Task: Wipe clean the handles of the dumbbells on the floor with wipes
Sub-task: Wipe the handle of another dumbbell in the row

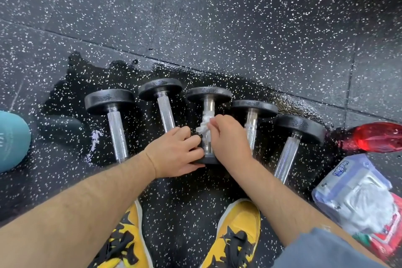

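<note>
Several black dumbbells with silver handles lie side by side on the wet speckled floor. My right hand [228,137] holds a crumpled white wipe [205,123] against the handle of the middle dumbbell [208,102]. Fingers of my left hand [178,150] curl round the near black end of that same dumbbell. The dumbbells to the left [115,124] [166,115] and right [252,124] [287,154] lie untouched. Their near ends are partly hidden by my arms.
A pack of wipes [356,193] lies at the right on a red package, with a red bottle [374,137] behind it. A teal round object [10,141] sits at the left edge. My yellow and black shoes [237,235] stand below the dumbbells.
</note>
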`<state>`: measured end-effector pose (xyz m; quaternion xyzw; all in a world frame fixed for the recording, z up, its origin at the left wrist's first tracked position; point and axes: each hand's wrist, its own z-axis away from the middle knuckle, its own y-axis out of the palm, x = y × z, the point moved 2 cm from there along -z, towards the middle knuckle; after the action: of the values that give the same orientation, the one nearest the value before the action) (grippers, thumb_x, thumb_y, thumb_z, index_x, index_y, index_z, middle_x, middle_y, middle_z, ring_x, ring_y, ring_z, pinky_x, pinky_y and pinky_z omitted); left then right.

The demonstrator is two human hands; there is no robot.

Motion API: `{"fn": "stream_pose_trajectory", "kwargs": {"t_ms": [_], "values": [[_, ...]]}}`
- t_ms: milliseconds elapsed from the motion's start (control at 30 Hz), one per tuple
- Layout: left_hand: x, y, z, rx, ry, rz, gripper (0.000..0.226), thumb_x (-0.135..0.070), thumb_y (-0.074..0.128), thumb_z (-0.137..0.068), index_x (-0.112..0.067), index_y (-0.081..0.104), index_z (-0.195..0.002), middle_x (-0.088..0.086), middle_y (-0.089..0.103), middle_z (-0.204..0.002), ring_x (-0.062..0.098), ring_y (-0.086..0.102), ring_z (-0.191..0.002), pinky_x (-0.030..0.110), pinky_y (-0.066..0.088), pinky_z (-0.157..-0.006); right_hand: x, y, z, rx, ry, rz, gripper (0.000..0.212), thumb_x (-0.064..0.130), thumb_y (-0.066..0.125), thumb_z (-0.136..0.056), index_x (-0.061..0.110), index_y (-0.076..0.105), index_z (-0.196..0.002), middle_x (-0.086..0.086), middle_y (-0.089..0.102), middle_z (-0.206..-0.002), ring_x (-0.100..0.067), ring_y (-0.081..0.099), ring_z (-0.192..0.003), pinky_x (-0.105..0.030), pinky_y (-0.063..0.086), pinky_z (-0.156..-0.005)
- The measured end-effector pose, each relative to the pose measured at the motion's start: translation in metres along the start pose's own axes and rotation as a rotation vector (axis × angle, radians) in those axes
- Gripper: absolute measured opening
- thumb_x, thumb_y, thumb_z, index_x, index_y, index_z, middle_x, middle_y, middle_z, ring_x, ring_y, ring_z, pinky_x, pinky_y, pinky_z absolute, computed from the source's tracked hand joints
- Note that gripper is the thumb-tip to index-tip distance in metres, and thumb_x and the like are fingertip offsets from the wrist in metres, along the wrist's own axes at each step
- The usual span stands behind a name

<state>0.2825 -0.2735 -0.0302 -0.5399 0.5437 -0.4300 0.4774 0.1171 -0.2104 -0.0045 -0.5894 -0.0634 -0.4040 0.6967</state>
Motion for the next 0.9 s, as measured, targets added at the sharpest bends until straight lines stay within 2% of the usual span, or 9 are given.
{"fn": "stream_pose_trajectory", "kwargs": {"t_ms": [167,333,367,433,500,633,733,833,900], "values": [[0.000,-0.003,-0.001,0.009,0.014,0.018,0.038,-0.052,0.051,-0.098,-0.016,0.062,-0.089,0.004,0.056,-0.089,0.026,0.044,-0.077,0.036,0.042,-0.065,-0.001,-0.005,-0.015,-0.070,-0.110,0.051,0.024,0.020,0.056,-0.099,0.011,0.059,-0.076,0.001,0.055,-0.075,-0.017,0.049,-0.072,-0.032,0.041,-0.065],[0.000,-0.002,-0.002,-0.012,0.010,0.023,0.037,-0.052,0.054,-0.097,-0.016,0.062,-0.089,0.004,0.055,-0.087,0.025,0.043,-0.076,0.036,0.043,-0.064,0.003,0.001,-0.011,0.001,-0.221,0.063,0.028,0.011,0.058,-0.094,0.013,0.049,-0.068,0.006,0.048,-0.071,-0.018,0.046,-0.071,-0.034,0.041,-0.062],[0.000,-0.002,-0.002,-0.012,0.009,0.029,0.037,-0.051,0.055,-0.097,-0.016,0.061,-0.090,0.004,0.055,-0.087,0.025,0.043,-0.076,0.037,0.043,-0.064,0.002,0.002,-0.017,0.007,-0.231,0.072,0.024,0.012,0.058,-0.094,0.012,0.054,-0.070,0.005,0.050,-0.073,-0.019,0.048,-0.074,-0.036,0.045,-0.063],[0.001,-0.003,-0.001,-0.004,0.006,0.035,0.036,-0.051,0.056,-0.097,-0.016,0.060,-0.091,0.004,0.054,-0.089,0.025,0.042,-0.077,0.037,0.043,-0.064,0.002,0.003,-0.023,0.020,-0.235,0.071,0.015,0.014,0.057,-0.096,0.011,0.069,-0.087,0.001,0.060,-0.084,-0.020,0.054,-0.083,-0.036,0.049,-0.072],[0.000,-0.001,0.000,0.000,0.001,0.019,0.036,-0.052,0.058,-0.096,-0.016,0.061,-0.091,0.005,0.055,-0.089,0.025,0.042,-0.078,0.037,0.043,-0.065,0.005,0.004,-0.021,0.036,-0.246,0.077,0.018,0.016,0.056,-0.098,0.012,0.074,-0.100,0.000,0.064,-0.093,-0.020,0.056,-0.090,-0.034,0.049,-0.076],[0.000,0.001,0.000,-0.009,0.004,0.025,0.037,-0.052,0.059,-0.096,-0.016,0.062,-0.092,0.005,0.056,-0.090,0.025,0.043,-0.076,0.037,0.042,-0.065,0.010,0.005,-0.014,0.194,-0.290,0.240,0.027,0.023,0.046,-0.098,0.017,0.072,-0.094,0.004,0.061,-0.090,-0.018,0.058,-0.088,-0.032,0.044,-0.063],[0.002,0.000,-0.001,-0.007,0.001,0.028,0.037,-0.053,0.058,-0.097,-0.016,0.062,-0.093,0.005,0.056,-0.089,0.025,0.042,-0.078,0.037,0.043,-0.065,0.015,-0.001,-0.025,0.155,-0.323,0.388,0.029,0.029,0.041,-0.100,0.022,0.069,-0.095,0.006,0.060,-0.088,-0.019,0.058,-0.085,-0.030,0.037,-0.058],[-0.001,0.002,0.001,-0.001,-0.002,0.026,0.038,-0.054,0.058,-0.097,-0.016,0.063,-0.094,0.005,0.056,-0.089,0.025,0.042,-0.077,0.037,0.043,-0.065,0.017,0.000,-0.020,0.263,-0.294,0.408,0.027,0.026,0.040,-0.100,0.022,0.063,-0.087,0.006,0.054,-0.079,-0.021,0.059,-0.078,-0.030,0.036,-0.056],[-0.001,0.002,0.001,0.000,0.004,0.019,0.037,-0.054,0.058,-0.097,-0.016,0.062,-0.095,0.005,0.057,-0.090,0.025,0.041,-0.078,0.038,0.043,-0.065,0.014,-0.002,-0.015,0.367,-0.283,0.384,0.026,0.028,0.043,-0.099,0.029,0.056,-0.077,0.007,0.055,-0.074,-0.020,0.058,-0.073,-0.030,0.038,-0.056]]}}
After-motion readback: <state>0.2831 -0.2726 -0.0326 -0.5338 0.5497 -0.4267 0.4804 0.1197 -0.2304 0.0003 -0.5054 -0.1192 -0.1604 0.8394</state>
